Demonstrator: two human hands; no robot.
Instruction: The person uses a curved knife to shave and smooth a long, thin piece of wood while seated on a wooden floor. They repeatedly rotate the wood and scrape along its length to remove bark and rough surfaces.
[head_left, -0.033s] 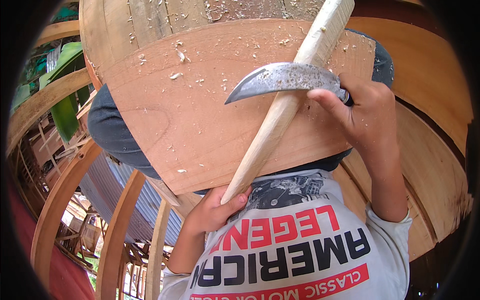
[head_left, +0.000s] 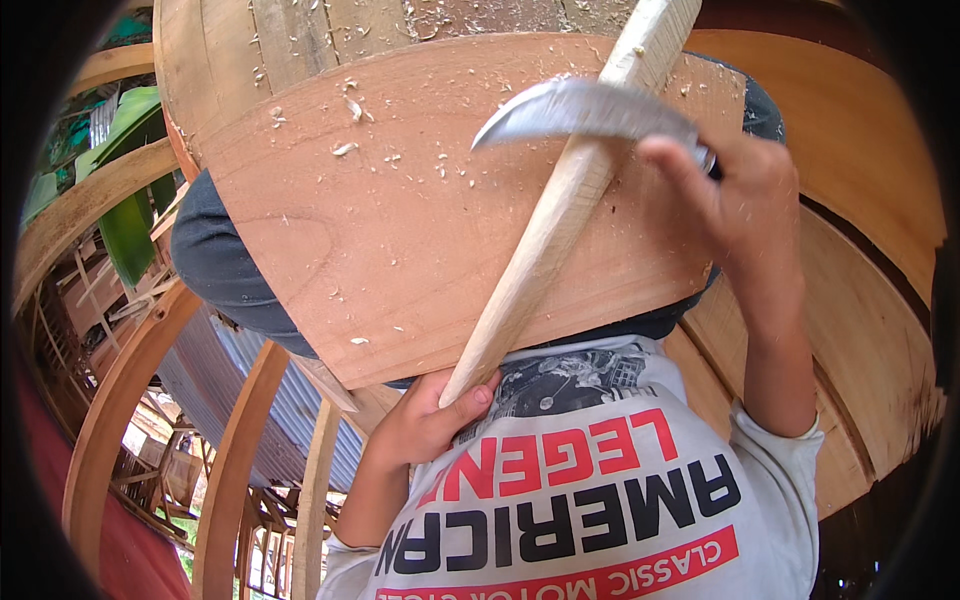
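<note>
My left hand [head_left: 428, 418] is closed round the near end of a pale, whittled wooden stick [head_left: 540, 240], close to my shirt. The stick slants away to the upper right across a reddish-brown wooden board [head_left: 350, 220] over my lap. In my right hand [head_left: 755, 195] is a knife with a broad, curved blade [head_left: 590, 108], slightly blurred by motion. Its blade lies crosswise over the upper part of the stick, the tip pointing left. My thumb extends along the base of the blade, and my fingers hide most of the handle.
Curled shavings [head_left: 346, 149] are scattered over the lap board and the wooden planks [head_left: 290, 40] beyond it. Curved wooden rails [head_left: 235, 460] stand at the left, with corrugated metal sheets behind them. Large wooden panels [head_left: 840, 330] flank my right arm.
My right hand and the knife have moved away from me along the stick, slightly to the right. My left hand keeps its hold in about the same place.
</note>
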